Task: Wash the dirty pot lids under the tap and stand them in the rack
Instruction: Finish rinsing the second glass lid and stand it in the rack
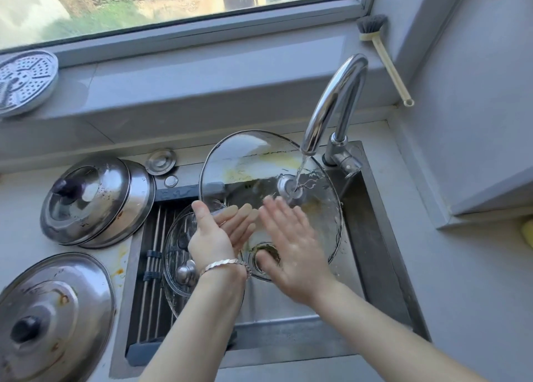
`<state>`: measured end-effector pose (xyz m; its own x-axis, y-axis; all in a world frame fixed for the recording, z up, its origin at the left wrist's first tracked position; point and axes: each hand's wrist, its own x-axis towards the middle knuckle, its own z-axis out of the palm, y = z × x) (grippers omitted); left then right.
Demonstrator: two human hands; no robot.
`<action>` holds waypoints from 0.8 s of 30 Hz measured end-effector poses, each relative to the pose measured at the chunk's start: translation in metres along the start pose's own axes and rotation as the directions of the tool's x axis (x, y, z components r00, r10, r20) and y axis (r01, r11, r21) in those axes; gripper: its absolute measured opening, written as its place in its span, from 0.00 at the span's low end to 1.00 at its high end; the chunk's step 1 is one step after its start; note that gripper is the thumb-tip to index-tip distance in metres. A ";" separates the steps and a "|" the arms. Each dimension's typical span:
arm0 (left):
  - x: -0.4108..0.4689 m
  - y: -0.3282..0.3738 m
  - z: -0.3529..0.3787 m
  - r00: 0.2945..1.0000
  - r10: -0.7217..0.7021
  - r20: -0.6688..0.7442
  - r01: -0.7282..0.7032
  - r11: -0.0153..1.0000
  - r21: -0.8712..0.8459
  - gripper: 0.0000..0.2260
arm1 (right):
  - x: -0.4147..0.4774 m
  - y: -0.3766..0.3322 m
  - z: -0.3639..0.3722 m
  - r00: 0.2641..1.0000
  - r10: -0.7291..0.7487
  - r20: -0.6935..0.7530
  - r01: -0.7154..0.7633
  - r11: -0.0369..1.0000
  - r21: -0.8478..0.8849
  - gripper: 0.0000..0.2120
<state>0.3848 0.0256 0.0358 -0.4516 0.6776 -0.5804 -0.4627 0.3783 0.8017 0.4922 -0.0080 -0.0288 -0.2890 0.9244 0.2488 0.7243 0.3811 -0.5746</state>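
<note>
Head view: a large glass lid (248, 162) is held tilted over the sink (375, 237), with the stream from the tap (331, 105) landing on its centre fitting. Its rim is pinched by the left hand (213, 237), thumb in front, straight fingers (239, 217) seen behind the glass. The right hand (291, 243) is laid flat on the glass, fingers straight and close together, slightly blurred. Yellowish smears are seen on or through the upper glass; which cannot be told. A smaller glass lid (176, 237) lies knob-up on the rack (153, 237) across the sink's left side, judged already done, though lying rather than stood. On the worktop (17, 208), two stacked steel lids (95, 203) and another steel lid (54, 315) show orange stains, judged still unwashed. Task judged under halfway: one lid racked, one being rinsed, three left.
</note>
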 end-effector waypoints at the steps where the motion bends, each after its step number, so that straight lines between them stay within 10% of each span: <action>1: -0.002 -0.001 0.001 1.000 0.004 -0.013 -0.005 0.999 -0.048 0.25 | 0.001 0.000 -0.001 0.990 0.138 -0.013 -0.137 0.989 0.048 0.29; 14: -0.005 -0.010 -0.013 0.991 -0.019 -0.131 -0.007 0.981 -0.194 0.25 | 0.001 -0.036 0.011 0.947 0.315 0.057 -0.309 0.946 -0.096 0.40; 19: -0.007 -0.003 -0.022 0.986 0.003 -0.165 -0.039 0.976 -0.214 0.25 | 0.023 0.019 -0.013 0.706 0.693 0.143 -0.705 0.707 0.054 0.33; 24: -0.004 -0.002 -0.021 0.988 -0.016 -0.156 -0.019 0.975 -0.223 0.25 | -0.001 -0.030 -0.004 0.930 0.320 0.182 -0.322 0.946 -0.020 0.36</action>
<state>0.3714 0.0095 0.0336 -0.5576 0.5647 -0.6084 -0.6122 0.2152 0.7608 0.4731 -0.0210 -0.0086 -0.1509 0.9840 -0.0947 0.7910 0.0627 -0.6085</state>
